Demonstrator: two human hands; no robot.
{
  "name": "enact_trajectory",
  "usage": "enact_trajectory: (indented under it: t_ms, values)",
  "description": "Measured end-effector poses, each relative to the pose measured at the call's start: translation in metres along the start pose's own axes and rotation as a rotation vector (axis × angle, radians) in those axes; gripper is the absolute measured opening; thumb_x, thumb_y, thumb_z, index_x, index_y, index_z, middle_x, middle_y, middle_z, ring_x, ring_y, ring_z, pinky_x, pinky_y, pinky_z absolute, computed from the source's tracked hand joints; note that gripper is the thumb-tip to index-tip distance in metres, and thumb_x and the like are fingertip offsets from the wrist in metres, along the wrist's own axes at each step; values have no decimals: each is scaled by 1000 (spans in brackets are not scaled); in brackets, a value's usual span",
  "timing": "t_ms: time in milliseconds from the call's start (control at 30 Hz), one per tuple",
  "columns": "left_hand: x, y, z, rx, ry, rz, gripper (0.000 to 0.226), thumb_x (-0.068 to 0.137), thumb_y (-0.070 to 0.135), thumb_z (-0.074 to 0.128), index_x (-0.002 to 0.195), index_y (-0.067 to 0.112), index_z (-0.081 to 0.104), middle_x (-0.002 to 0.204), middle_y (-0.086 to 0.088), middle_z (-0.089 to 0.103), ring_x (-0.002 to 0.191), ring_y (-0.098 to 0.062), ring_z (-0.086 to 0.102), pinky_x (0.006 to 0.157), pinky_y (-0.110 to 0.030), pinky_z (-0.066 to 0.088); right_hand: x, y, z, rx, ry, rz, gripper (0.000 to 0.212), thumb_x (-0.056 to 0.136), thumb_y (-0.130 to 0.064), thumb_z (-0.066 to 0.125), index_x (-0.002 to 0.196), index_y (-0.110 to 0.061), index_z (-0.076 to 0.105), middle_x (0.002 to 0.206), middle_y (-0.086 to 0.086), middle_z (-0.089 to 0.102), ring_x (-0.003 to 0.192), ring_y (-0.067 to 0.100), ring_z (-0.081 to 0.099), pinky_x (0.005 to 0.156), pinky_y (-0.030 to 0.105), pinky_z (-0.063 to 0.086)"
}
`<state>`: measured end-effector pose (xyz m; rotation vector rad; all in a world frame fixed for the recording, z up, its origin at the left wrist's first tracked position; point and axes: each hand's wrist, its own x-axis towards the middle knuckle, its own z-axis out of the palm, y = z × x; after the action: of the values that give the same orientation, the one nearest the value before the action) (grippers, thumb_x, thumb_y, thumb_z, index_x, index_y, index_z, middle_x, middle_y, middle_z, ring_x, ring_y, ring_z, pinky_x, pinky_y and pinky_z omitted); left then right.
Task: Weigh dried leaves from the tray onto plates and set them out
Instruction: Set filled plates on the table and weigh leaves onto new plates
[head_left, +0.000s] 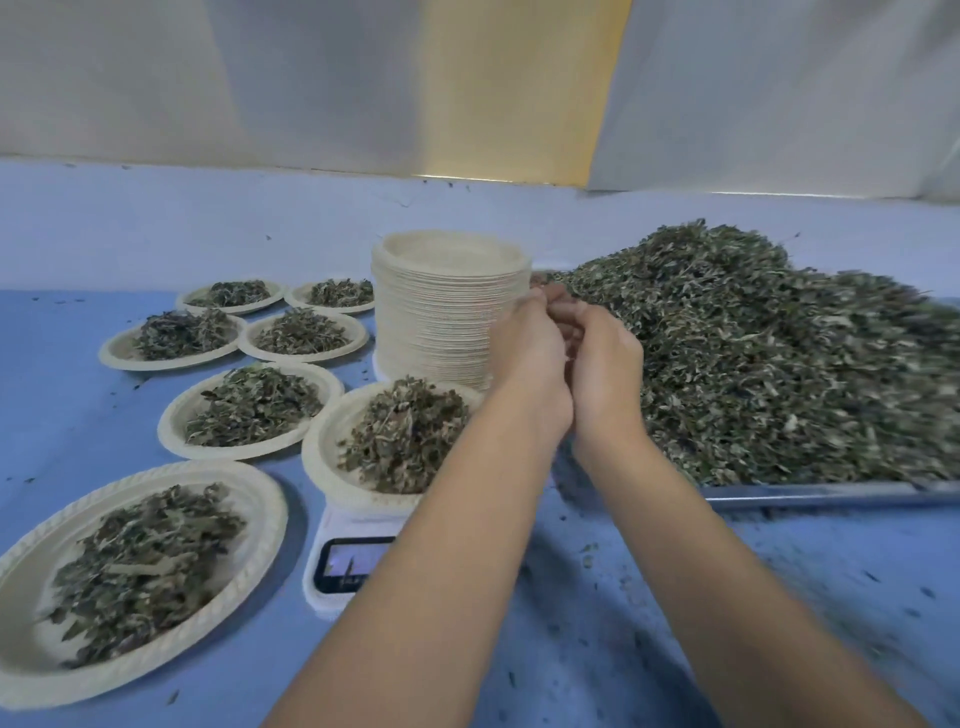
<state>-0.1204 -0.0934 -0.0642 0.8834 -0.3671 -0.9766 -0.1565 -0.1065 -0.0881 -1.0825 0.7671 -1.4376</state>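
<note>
A big heap of dried leaves (753, 353) fills the metal tray (810, 492) on the right. A plate piled with leaves (332, 457) sits on the white scale (332, 582), whose display is partly behind my left forearm. My left hand (530, 358) and right hand (605, 364) are pressed together above the tray's left edge, beside the tall stack of empty plates (441, 312). Both hands have curled fingers, and a few bits of leaf show at the fingertips. What lies between the palms is hidden.
Several filled plates stand on the blue table to the left, the nearest one (249, 525) at the front and others (171, 415) further back. Leaf crumbs litter the table (675, 571) in front of the tray. A wall closes the back.
</note>
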Motion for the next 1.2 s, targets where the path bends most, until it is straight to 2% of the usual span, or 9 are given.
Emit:
enact_trajectory:
  t_ms: [233,367,500,600,800,900,1067,1133,1200]
  values:
    - [-7,-56,32,116,-152,-131,25,98,7,43,102,18,65,91,-6,66,72,-13,61,54,-19,50,29,-3,-58,77,243,128,29,92,-7,44,76,-7,67,63,5,64,48,10,59,42,15,44]
    - [-8,-64,39,306,-211,-131,20,96,21,53,112,26,63,116,3,63,97,-10,58,73,-22,48,40,0,-74,-87,297,135,23,89,-11,49,74,-11,66,69,4,65,64,18,60,54,26,45]
    - [-4,-61,38,404,-289,-139,41,97,49,40,127,28,57,135,8,50,109,-3,41,88,-28,31,46,5,-81,-244,347,34,19,92,-18,48,97,-15,66,82,-6,64,70,8,55,64,27,43]
    - [-2,-60,35,433,-298,-74,45,101,45,29,130,23,57,140,9,47,112,-1,39,89,-27,23,48,7,-85,-297,372,-5,17,93,-20,48,104,-21,61,81,-11,59,63,3,52,59,25,42]
    - [1,-61,33,567,-332,18,40,102,30,35,141,26,43,147,9,41,136,-8,33,93,-22,21,48,9,-85,-404,362,-15,16,89,-19,49,87,-33,56,99,-1,65,86,20,52,96,49,39]
    - [5,-64,35,654,-344,29,48,101,39,34,148,29,30,157,11,18,144,-10,14,113,-31,13,47,9,-86,-438,368,-15,19,89,-17,48,81,-34,55,97,-5,65,91,21,57,102,53,39]
    - [12,-64,36,696,-340,82,55,100,45,32,151,32,14,159,12,-8,146,-14,-9,116,-50,3,47,10,-91,-422,361,-30,21,90,-15,47,86,-30,61,90,-9,64,80,11,59,86,37,48]
    - [14,-64,36,614,-386,47,54,101,45,31,150,31,16,159,12,-1,146,-13,-2,116,-45,5,48,10,-92,-391,356,-53,22,90,-12,46,91,-24,64,87,-7,63,62,0,53,60,19,46]
    - [14,-65,35,536,-417,-2,50,101,42,32,148,24,28,157,6,21,143,-13,19,114,-35,16,47,11,-91,-362,330,-68,24,89,-7,46,88,-20,66,83,-6,63,61,2,53,60,19,46]
